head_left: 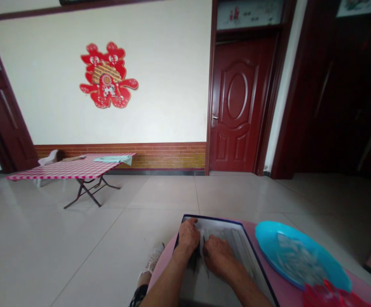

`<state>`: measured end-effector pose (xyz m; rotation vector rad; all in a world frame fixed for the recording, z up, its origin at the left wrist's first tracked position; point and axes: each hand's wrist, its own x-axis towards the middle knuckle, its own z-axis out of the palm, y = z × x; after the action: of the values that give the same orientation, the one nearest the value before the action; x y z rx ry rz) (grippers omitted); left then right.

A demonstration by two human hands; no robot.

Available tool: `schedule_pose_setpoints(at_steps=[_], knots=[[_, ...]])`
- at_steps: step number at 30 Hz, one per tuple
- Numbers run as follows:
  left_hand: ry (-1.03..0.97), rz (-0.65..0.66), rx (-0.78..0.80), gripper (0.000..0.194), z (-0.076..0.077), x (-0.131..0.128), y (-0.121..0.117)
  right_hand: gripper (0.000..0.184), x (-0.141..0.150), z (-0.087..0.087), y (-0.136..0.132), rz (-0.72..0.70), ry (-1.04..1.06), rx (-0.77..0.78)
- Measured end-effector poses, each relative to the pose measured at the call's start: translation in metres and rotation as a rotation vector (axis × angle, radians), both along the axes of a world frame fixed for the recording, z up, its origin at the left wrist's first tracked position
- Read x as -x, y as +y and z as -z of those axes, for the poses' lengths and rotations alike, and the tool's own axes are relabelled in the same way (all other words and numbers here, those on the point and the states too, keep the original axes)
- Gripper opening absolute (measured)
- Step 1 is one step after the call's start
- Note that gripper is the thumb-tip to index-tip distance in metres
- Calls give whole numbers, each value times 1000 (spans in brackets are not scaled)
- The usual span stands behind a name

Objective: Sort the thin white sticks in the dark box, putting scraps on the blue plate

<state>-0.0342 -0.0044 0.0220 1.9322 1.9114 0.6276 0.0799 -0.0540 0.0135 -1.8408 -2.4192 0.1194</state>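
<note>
Both my hands rest inside a shallow dark-edged tray (252, 251) that lies on a pink surface (281, 290) in front of me. My left hand (188, 237) is curled, its fingers pressed down on thin grey strips in the tray. My right hand (217, 255) sits right beside it, fingers bent and pinched on the same grey material. What exactly the fingers grip is too small to name. Rows of thin grey sticks (233, 238) fill the tray's right part.
A blue basin (268, 238) with pale small pieces stands right of the tray, red plastic (329, 294) beside it. My shoe (153, 258) shows on the tiled floor. A folding table (70, 168) with a checked cloth stands far left; a red door (236, 106) lies ahead.
</note>
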Motion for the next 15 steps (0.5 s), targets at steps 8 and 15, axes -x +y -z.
schedule_pose_setpoints(at_steps=[8,15], knots=[[-17,4,-27,39,3,0,1,26,-3,-2,-1,-60,30,-36],[-37,-20,-20,40,3,0,1,30,-2,-1,-1,-25,-37,-28]])
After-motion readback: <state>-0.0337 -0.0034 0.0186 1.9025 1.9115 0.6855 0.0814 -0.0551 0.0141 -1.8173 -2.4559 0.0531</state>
